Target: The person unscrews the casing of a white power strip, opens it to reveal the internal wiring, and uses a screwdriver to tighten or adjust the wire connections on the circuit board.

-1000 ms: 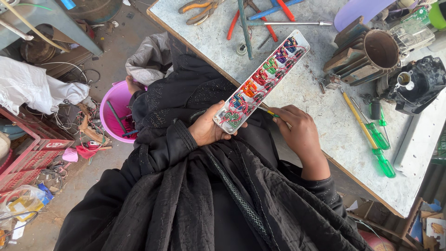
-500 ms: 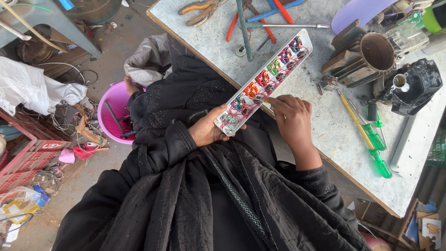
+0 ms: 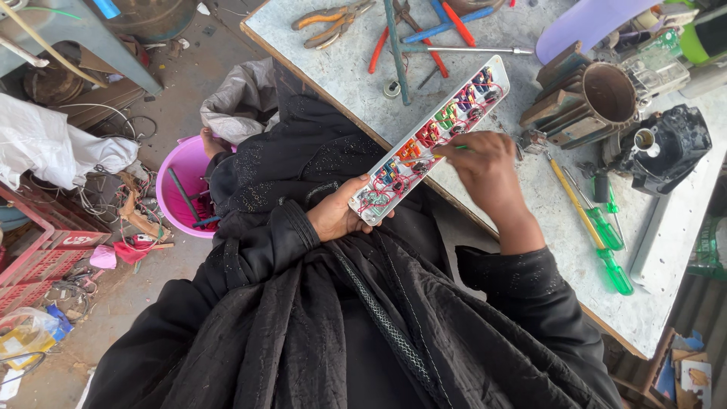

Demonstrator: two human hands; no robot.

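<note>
My left hand (image 3: 335, 214) grips the near end of a long white extension board (image 3: 432, 136), opened up with coloured wires and switch blocks showing. The board slants from my lap up over the edge of the grey worktable (image 3: 530, 227). My right hand (image 3: 485, 167) is closed around a slim tool with a yellow shaft and green handle, its tip resting among the wires in the middle of the board. Black sleeves and a black robe (image 3: 341, 326) cover my arms and lap.
Two green-handled screwdrivers (image 3: 602, 235) lie right of my right hand. Pliers (image 3: 333, 19), red and blue-handled tools and a motor housing (image 3: 591, 95) crowd the far tabletop. A pink bucket (image 3: 182, 189), red crate (image 3: 30, 257) and scrap wire sit on the floor at left.
My right hand has moved up along the board from its near end to its middle. The left hand kept its grip on the board.
</note>
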